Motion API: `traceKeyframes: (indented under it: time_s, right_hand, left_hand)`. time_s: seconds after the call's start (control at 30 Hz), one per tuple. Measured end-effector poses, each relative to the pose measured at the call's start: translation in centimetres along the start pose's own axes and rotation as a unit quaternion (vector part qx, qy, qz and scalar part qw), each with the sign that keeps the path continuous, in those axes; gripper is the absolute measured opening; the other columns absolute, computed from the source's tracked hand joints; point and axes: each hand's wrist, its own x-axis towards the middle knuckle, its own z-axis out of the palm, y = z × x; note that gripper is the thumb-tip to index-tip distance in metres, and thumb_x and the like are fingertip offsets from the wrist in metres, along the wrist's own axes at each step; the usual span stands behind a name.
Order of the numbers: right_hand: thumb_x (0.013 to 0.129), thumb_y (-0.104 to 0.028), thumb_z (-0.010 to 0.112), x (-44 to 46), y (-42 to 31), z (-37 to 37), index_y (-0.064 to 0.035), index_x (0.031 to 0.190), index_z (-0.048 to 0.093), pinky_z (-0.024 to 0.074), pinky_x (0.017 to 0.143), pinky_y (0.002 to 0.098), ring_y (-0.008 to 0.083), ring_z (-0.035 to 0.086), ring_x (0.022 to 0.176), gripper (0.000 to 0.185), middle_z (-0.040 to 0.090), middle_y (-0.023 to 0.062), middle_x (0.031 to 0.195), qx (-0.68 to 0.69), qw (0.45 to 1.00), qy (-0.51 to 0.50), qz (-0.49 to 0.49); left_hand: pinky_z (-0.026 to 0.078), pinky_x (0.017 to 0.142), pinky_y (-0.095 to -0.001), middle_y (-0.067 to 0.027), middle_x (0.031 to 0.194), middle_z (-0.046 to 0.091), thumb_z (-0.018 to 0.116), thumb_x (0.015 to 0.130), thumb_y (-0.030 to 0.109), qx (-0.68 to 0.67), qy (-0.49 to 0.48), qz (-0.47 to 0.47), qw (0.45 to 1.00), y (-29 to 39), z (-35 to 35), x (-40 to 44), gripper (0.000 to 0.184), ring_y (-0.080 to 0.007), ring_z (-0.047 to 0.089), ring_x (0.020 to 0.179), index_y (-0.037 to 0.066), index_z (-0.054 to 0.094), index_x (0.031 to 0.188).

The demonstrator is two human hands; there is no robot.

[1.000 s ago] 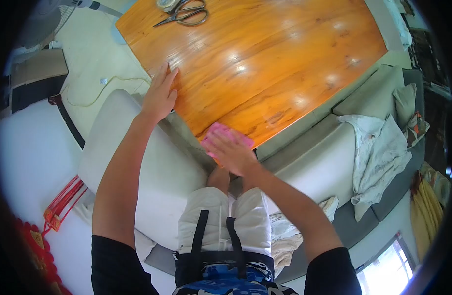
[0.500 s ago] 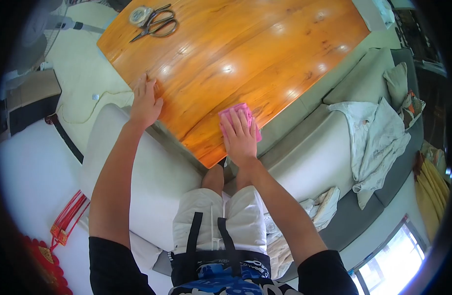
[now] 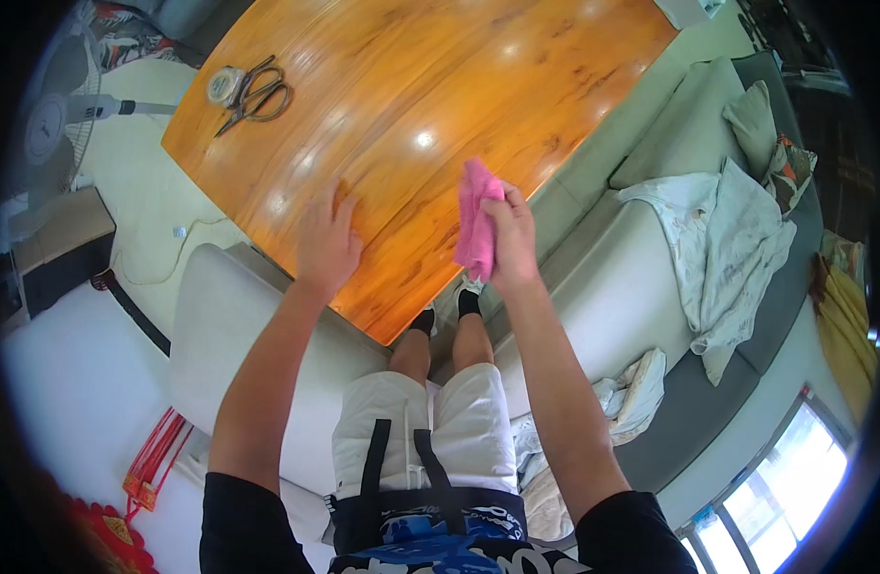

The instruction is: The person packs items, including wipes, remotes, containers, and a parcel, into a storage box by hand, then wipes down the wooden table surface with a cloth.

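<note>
A folded pink cloth [image 3: 476,222] is gripped in my right hand [image 3: 513,239], thumb on top, near the right edge of the wooden table [image 3: 392,210]. The cloth looks raised off the tabletop. My left hand [image 3: 329,244] is over the table's near left part with its fingers apart and nothing in it; whether it touches the surface I cannot tell. Dark-handled scissors [image 3: 258,96] lie at the table's far left, against a round clear roll of tape [image 3: 225,86].
A grey sofa [image 3: 631,258] runs along the right, with a pale garment [image 3: 712,239] draped on it. A cushioned bench [image 3: 239,316] stands at the table's near left side. A standing fan [image 3: 62,124] is at far left. A white box [image 3: 684,11] sits at the table's far right corner.
My right hand has gone from lying flat on the cloth to grasping it and lifting it up. My left hand has moved right, farther in over the table. The view has shifted slightly.
</note>
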Motion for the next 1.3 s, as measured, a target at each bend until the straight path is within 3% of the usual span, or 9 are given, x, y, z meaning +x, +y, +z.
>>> traceKeyframes:
  time_s: [0.17,0.23,0.3,0.43,0.73,0.93,1.03,1.13,1.3]
  right_hand:
    - [0.093,-0.009,0.055,3.3,-0.5,-3.0,0.0039,0.128,0.054,0.0488,0.09,0.0291,0.0184,0.06,0.105,0.037,0.062,0.0106,0.12,0.007,0.998,0.065,-0.011]
    - [0.091,-0.008,0.058,4.0,0.0,-3.3,0.0028,0.13,0.055,0.0469,0.098,0.039,0.0281,0.059,0.111,0.041,0.061,0.0157,0.124,-0.137,0.974,0.122,-0.137]
    - [0.088,-0.007,0.06,2.9,0.3,-3.5,0.0018,0.131,0.055,0.0446,0.102,0.0432,0.0344,0.058,0.115,0.044,0.06,0.019,0.124,-0.318,0.896,0.109,-0.291]
    - [0.086,-0.022,0.067,2.8,0.3,-0.6,-0.0058,0.139,0.05,0.0262,0.118,0.0507,0.0341,0.036,0.141,0.058,0.044,0.0167,0.147,-0.501,0.782,-0.038,-0.368]
    - [0.086,-0.037,0.059,6.1,1.4,-3.1,-0.0108,0.147,0.044,0.0164,0.122,0.0515,0.0299,0.022,0.15,0.069,0.035,0.0114,0.157,-0.576,0.689,-0.191,-0.397]
    - [0.085,-0.032,0.057,12.9,-1.6,-6.7,-0.008,0.147,0.043,0.0177,0.12,0.056,0.0335,0.023,0.149,0.068,0.036,0.0128,0.156,-0.623,0.71,0.061,-0.323]
    - [0.087,-0.034,0.058,10.6,-0.6,-4.0,-0.0121,0.147,0.045,0.0183,0.12,0.057,0.0337,0.023,0.149,0.066,0.036,0.012,0.157,-0.605,0.732,0.072,-0.305]
    - [0.088,-0.04,0.059,5.1,1.5,-3.1,-0.0175,0.147,0.047,0.0189,0.12,0.0566,0.0322,0.023,0.15,0.064,0.036,0.0106,0.157,-0.611,0.693,-0.156,-0.349]
    - [0.088,-0.038,0.063,11.7,-0.9,-6.9,-0.0195,0.144,0.049,0.0228,0.118,0.0569,0.0329,0.027,0.148,0.061,0.038,0.0104,0.156,-0.625,0.657,-0.13,-0.4]
  left_hand:
    - [0.029,0.115,-0.0551,-0.0184,0.153,0.032,0.063,0.083,0.012,-0.007,-0.037,0.024,0.999,2.9,0.9,1.4,0.052,-0.0389,0.037,0.137,0.007,0.052,0.133]
    - [0.027,0.116,-0.0557,-0.0186,0.154,0.031,0.063,0.084,0.013,-0.009,-0.044,0.02,0.999,3.6,0.8,2.5,0.053,-0.0389,0.035,0.139,0.007,0.05,0.135]
    - [0.026,0.117,-0.0561,-0.0191,0.155,0.031,0.062,0.086,0.014,-0.018,-0.049,0.018,0.998,4.5,0.9,3.1,0.053,-0.039,0.033,0.141,0.006,0.048,0.137]
    - [0.023,0.117,-0.0567,-0.021,0.155,0.031,0.059,0.088,0.014,0.005,-0.012,0.03,0.999,5.9,1.8,5.5,0.054,-0.0406,0.03,0.143,0.004,0.044,0.14]
    - [0.018,0.119,-0.0573,-0.0205,0.159,0.028,0.053,0.094,0.021,-0.031,0.024,0.053,0.998,7.1,5.0,8.7,0.057,-0.0405,0.027,0.146,0.004,0.039,0.147]
    - [0.015,0.12,-0.0569,-0.0191,0.161,0.024,0.05,0.095,0.027,0.063,0.007,0.026,0.998,7.9,5.9,8.5,0.066,-0.0399,0.021,0.149,0.005,0.03,0.154]
    - [0.014,0.12,-0.057,-0.0189,0.162,0.023,0.051,0.093,0.03,0.08,0.005,0.015,0.997,8.1,6.5,8.5,0.07,-0.0391,0.021,0.149,0.006,0.029,0.155]
    - [0.015,0.12,-0.0574,-0.0187,0.161,0.025,0.053,0.091,0.03,0.077,0.012,0.016,0.997,7.8,6.2,8.4,0.071,-0.0387,0.022,0.149,0.006,0.032,0.153]
    - [0.016,0.119,-0.0577,-0.0207,0.159,0.029,0.054,0.089,0.029,0.071,0.004,0.013,0.997,8.1,5.8,8.4,0.07,-0.0413,0.024,0.148,0.005,0.035,0.151]
